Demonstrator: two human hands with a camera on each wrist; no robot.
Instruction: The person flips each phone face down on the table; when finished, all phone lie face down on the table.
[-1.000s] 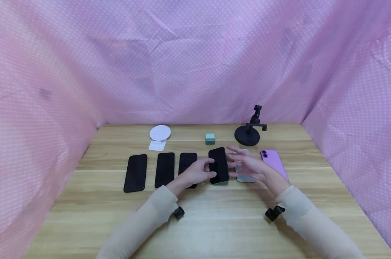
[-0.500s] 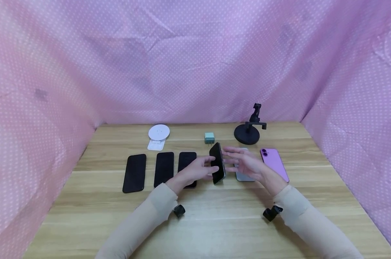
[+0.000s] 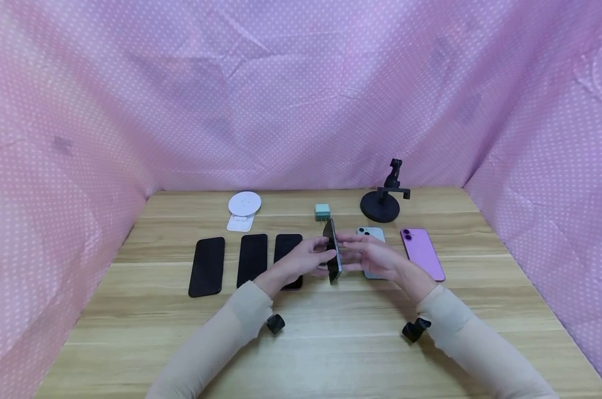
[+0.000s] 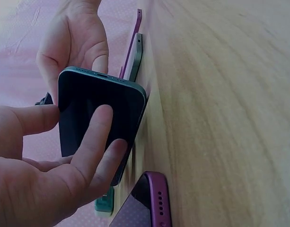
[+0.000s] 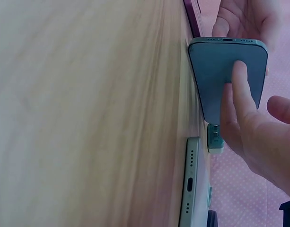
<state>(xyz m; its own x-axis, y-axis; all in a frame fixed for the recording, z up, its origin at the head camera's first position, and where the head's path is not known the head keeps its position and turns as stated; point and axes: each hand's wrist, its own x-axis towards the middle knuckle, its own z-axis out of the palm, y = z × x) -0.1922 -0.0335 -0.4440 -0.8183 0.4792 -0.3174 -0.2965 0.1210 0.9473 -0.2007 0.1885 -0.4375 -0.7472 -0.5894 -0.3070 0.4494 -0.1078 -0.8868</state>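
A smartphone (image 3: pixel 333 252) stands up on its long side between both hands, black screen facing left. My left hand (image 3: pixel 303 260) has its thumb at the phone's upper edge and its fingers across the screen, as the left wrist view shows. From the other side, my right hand (image 3: pixel 377 255) lays straight fingers over the phone's bluish-grey face (image 5: pixel 213 75) in the right wrist view, thumb held apart. Under the right hand lies a pale blue smartphone (image 3: pixel 374 233). A black-screened smartphone (image 3: pixel 288 244) lies partly hidden beneath the left hand.
Two more black-screened smartphones, one far left (image 3: pixel 207 267) and one beside it (image 3: pixel 252 260), lie flat. A purple smartphone (image 3: pixel 423 255) lies at the right. Behind are a white disc stand (image 3: pixel 245 204), a teal plug charger (image 3: pixel 323 211) and a black phone stand (image 3: pixel 380 206).
The smartphone has turned from nearly flat to standing on its long side, its screen swinging left. The right hand has shifted left against it, uncovering more of the pale blue smartphone.
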